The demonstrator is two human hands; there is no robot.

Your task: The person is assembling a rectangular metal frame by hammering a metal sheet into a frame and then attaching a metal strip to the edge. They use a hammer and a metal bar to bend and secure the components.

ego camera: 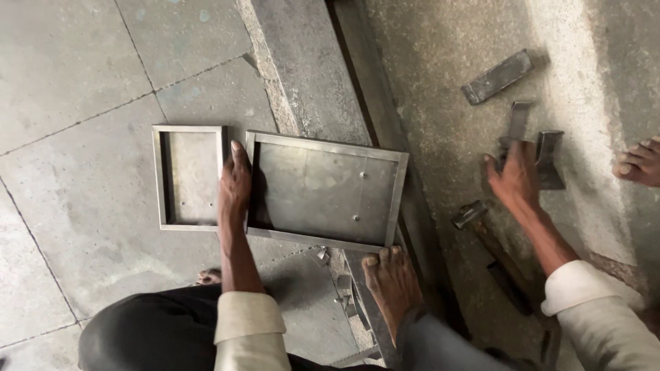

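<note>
A large shallow metal tray (323, 189) lies across a raised concrete ledge, its near edge pinned under my bare right foot (390, 278). My left hand (235, 184) rests flat along the tray's left rim, between it and a smaller metal tray (189, 175) lying on the floor. My right hand (514, 177) reaches over a small metal angle piece (548, 158) on the rough ground to the right, fingers curled on a flat metal strip (519, 120). A hammer (481, 227) lies just below that hand.
A flat metal bar (498, 75) lies at the upper right. Another person's toes (639, 161) show at the right edge. A dark steel beam (375, 103) runs along the concrete ledge (302, 69). Small metal scraps (337, 282) lie by my foot.
</note>
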